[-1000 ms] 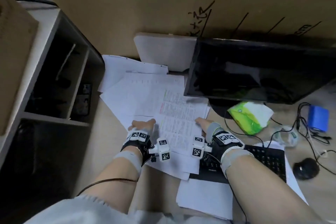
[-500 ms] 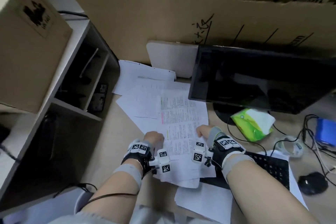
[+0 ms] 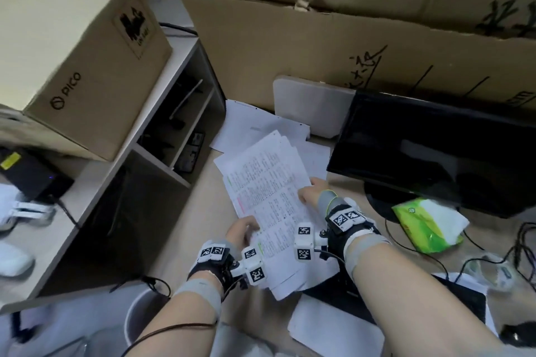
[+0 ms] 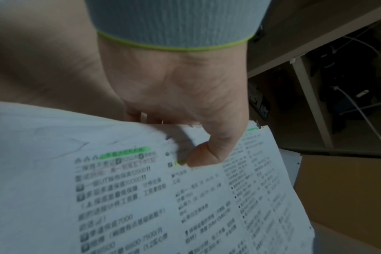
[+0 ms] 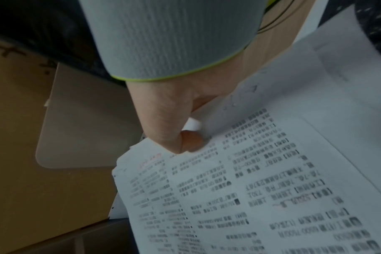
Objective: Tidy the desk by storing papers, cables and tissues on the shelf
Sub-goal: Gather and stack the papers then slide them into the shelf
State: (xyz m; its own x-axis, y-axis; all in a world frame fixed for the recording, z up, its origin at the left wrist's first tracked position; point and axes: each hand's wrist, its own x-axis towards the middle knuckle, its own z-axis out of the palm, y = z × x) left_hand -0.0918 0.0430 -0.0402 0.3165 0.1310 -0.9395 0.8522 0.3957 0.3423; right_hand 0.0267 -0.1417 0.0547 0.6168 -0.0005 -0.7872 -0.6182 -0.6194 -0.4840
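Observation:
A stack of printed papers [image 3: 269, 191] is lifted off the desk, tilted toward the shelf [image 3: 162, 151]. My left hand [image 3: 242, 230] pinches its near left edge, thumb on top of the papers [image 4: 185, 197]. My right hand [image 3: 311, 193] pinches the right edge, thumb on the printed papers [image 5: 239, 180]. More white sheets [image 3: 246, 124] lie on the desk behind. A green tissue pack [image 3: 429, 223] sits right of the monitor base. Black cables [image 3: 522, 249] tangle at the far right.
A black monitor [image 3: 435, 151] stands to the right, a keyboard [image 3: 435, 301] below my right arm with loose sheets [image 3: 333, 330] under it. A cardboard box [image 3: 72, 46] rests on the shelf top. Cardboard walls [image 3: 319, 46] close the back. A tape roll [image 3: 493, 269] lies near the cables.
Both hands have closed on the paper stack and raised it off the desk, turning it toward the shelf. The head view has swung left and up.

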